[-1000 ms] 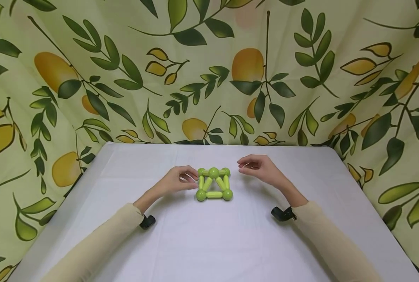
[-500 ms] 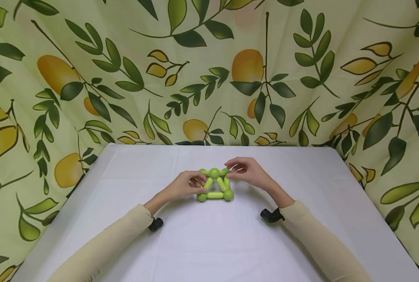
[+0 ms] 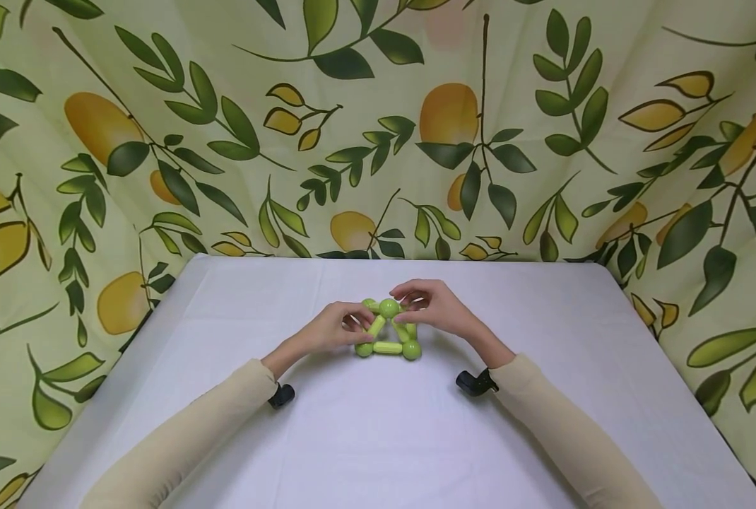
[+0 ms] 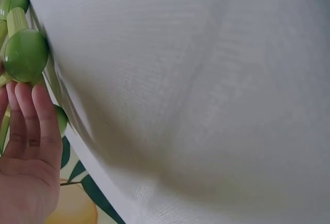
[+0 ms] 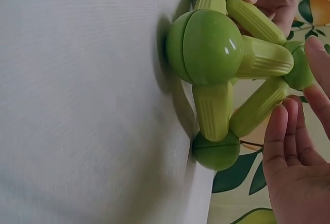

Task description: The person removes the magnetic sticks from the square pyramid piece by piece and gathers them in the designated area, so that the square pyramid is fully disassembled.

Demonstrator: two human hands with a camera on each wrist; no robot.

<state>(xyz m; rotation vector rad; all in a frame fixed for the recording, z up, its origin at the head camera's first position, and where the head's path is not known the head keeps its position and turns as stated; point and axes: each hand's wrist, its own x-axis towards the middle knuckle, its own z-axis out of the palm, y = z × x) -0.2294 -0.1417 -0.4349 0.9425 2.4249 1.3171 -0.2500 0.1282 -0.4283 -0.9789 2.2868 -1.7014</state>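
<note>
A green pyramid of magnetic balls and rods (image 3: 388, 348) stands on the white-covered table. Its top ball (image 3: 388, 308) is raised above a square base. At the left side, my left hand (image 3: 338, 327) holds the pyramid, with its thumb at the near-left corner and its fingers behind the slanted rod. My right hand (image 3: 438, 306) reaches round the far-right side, fingers loosely bent. In the right wrist view its thumb is right at the top ball (image 5: 298, 69), and its fingertips lie by a slanted rod (image 5: 260, 108). Part of the base is hidden behind the hands.
White cloth (image 3: 378, 431) covers the table, whose back edge meets a patterned curtain (image 3: 378, 141) with leaves and orange fruit. Small black wrist cameras (image 3: 475, 382) hang below both sleeves, close above the cloth.
Both hands have come inward onto the pyramid. My right hand has moved left from beside it to its top and right side; my left hand has moved slightly right. The pyramid stays in place.
</note>
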